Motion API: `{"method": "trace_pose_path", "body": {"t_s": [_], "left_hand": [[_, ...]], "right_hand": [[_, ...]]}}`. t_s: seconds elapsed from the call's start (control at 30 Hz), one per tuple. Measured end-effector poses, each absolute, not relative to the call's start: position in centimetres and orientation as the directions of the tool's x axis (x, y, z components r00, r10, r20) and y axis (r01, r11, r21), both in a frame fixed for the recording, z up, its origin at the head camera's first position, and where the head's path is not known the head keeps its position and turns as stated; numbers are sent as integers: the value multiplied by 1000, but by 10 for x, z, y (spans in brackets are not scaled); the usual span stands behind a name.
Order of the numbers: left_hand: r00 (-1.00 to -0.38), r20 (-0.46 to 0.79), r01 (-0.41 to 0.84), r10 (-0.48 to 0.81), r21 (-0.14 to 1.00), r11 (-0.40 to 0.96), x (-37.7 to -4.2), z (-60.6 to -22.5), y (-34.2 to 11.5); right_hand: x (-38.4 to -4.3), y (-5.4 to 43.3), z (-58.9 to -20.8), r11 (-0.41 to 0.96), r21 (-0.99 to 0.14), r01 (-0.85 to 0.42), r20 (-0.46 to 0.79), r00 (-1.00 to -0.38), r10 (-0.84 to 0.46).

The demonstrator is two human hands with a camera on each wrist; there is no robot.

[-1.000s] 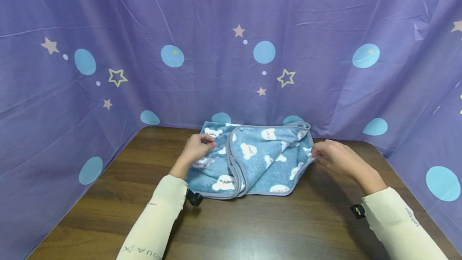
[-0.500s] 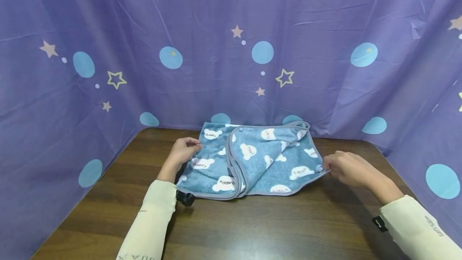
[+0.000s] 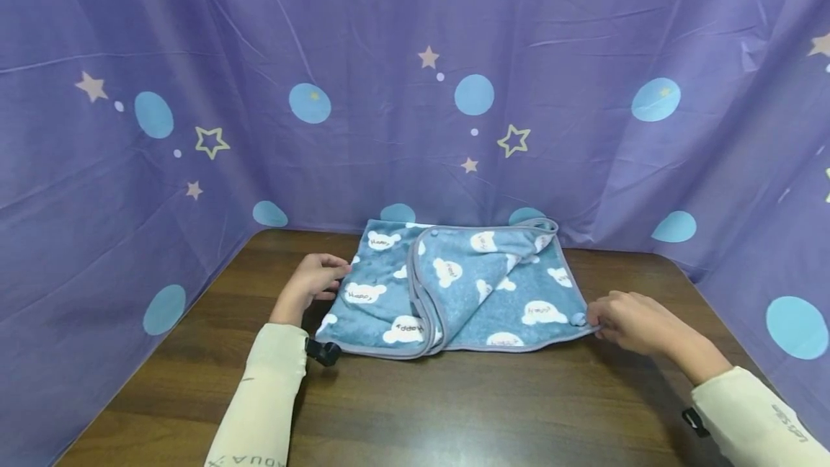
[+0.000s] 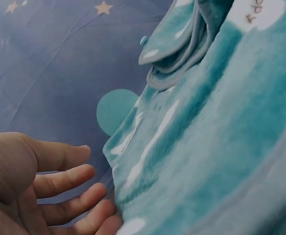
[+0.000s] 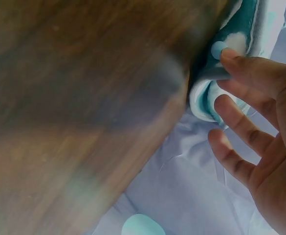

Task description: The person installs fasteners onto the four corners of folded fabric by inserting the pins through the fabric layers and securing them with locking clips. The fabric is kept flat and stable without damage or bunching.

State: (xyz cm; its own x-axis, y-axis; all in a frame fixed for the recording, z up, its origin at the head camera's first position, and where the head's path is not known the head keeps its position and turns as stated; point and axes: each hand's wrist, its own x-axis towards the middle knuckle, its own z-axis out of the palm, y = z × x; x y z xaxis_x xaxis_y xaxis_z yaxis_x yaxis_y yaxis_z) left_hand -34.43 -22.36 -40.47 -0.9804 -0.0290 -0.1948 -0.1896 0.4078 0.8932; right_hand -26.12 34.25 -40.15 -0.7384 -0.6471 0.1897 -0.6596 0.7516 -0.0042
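A teal fleece blanket [image 3: 493, 294] with white bear heads and a grey trim lies folded on the wooden table. A flap with curved, layered edges crosses its middle. My right hand [image 3: 629, 319] pinches its near right corner between thumb and forefinger, close beside a small blue snap button [image 5: 219, 49]. In the right wrist view the other fingers are spread away from the cloth. My left hand [image 3: 314, 279] is at the blanket's left edge, fingers relaxed. The left wrist view shows these fingers [image 4: 67, 205] loosely bent, the lower ones right at the cloth's edge, with nothing between thumb and fingers.
The brown wooden table [image 3: 454, 409] has rounded far corners. A purple curtain [image 3: 389, 92] with stars and blue dots hangs behind it and along both sides. The blanket's far edge lies close to the curtain. Each wrist wears a black strap mount [image 3: 323, 352].
My right hand has drawn the pinched corner to the right and toward me, flattening that side. My left hand has slid left, from over the blanket to its left edge.
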Motion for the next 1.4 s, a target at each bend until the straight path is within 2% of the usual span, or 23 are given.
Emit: {"method": "trace_pose_path", "body": {"t_s": [0.23, 0.4, 0.5, 0.77, 1.0, 1.2, 1.4], "left_hand": [[-954, -301, -270, 6, 864, 425, -338, -409, -233], [-942, -335, -285, 28, 840, 463, -335, -406, -232], [-939, -342, -281, 41, 830, 482, -334, -405, -232], [-939, -338, -266, 64, 831, 489, -333, -408, -233], [-942, -326, -256, 80, 850, 460, -336, -406, -229], [-945, -317, -251, 80, 860, 445, -338, -406, -227], [-945, -319, -255, 68, 853, 455, -337, -409, -229]], "right_hand": [[-261, 342, -403, 747, -52, -662, 106, -748, -655], [-259, 342, -395, 748, -187, -636, -36, -757, -653], [-261, 340, -385, 760, -244, -602, -78, -769, -634], [-276, 317, -363, 768, -233, -596, -10, -788, -615], [-295, 281, -354, 740, -221, -635, -2, -759, -651], [-324, 242, -356, 700, -254, -668, -11, -721, -692], [-349, 201, -361, 717, -181, -674, 42, -733, -679]]}}
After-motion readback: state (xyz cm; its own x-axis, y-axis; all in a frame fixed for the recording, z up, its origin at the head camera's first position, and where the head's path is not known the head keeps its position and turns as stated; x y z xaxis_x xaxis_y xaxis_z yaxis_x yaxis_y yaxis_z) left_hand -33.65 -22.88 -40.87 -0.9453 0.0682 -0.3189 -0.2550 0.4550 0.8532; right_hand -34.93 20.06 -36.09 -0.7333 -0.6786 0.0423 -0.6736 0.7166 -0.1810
